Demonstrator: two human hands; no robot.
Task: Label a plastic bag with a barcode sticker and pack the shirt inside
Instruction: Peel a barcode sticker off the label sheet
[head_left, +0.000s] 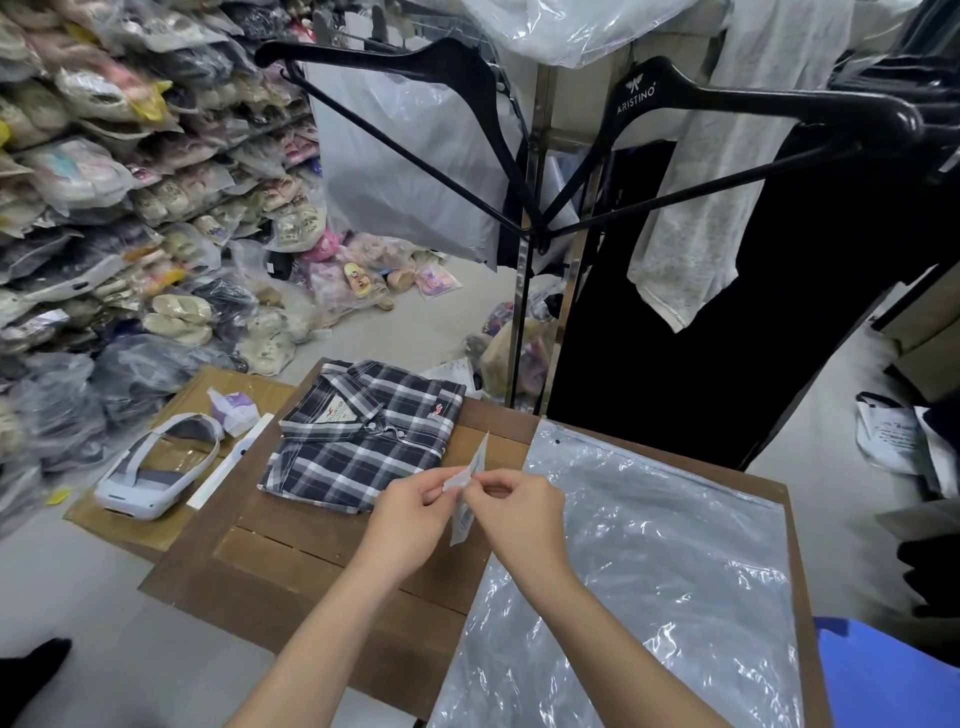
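Observation:
A folded navy-and-white plaid shirt (363, 434) lies at the far left of the brown wooden table (311, 566). A clear plastic bag (649, 571) lies flat on the table's right half. Above the table's middle, my left hand (410, 512) and my right hand (514, 512) both pinch a small white barcode sticker sheet (467, 493). The sheet stands upright between the fingertips, one corner peeling away at the top.
A white VR headset (156, 467), a white strip (228, 462) and a small purple-white packet (234, 410) rest on cardboard to the left. Black hangers (727, 98) and a garment rack stand behind the table. Bagged shoes pile up at left.

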